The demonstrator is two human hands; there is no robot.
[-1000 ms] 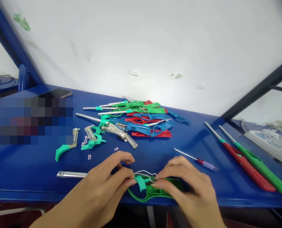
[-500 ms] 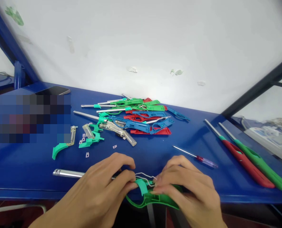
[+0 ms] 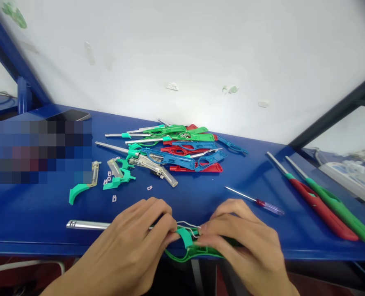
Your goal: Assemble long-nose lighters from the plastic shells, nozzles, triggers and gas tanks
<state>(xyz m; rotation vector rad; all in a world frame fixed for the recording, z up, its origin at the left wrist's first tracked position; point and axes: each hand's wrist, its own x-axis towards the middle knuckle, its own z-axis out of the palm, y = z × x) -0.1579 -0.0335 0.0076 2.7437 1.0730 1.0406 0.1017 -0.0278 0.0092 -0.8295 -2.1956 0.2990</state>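
Note:
At the table's front edge lies an opened long-nosed gas lighter (image 3: 182,257), its green casing half showing the inside. A silver metal tube (image 3: 88,225) sticks out of it to the left. My left hand (image 3: 142,236) is closed around the lighter where tube and casing meet, fingertips by the teal trigger (image 3: 186,237). Around the handle end, my right hand (image 3: 240,234) is closed, with thumb and fingertips pinched together at the thin white wire (image 3: 187,224). My fingers cover much of the handle's inside.
Behind the hands is a pile of red, green and blue casing halves (image 3: 182,162). Clear fuel tanks (image 3: 170,176), teal triggers (image 3: 79,191) and small pale clips (image 3: 114,198) lie leftward. On the right are a screwdriver (image 3: 268,206), a red lighter (image 3: 327,209) and a green lighter (image 3: 348,213).
The casing has tipped slightly, so less of its inside faces me. Both hands keep their hold, fingers shifted only a little. The view has moved slightly.

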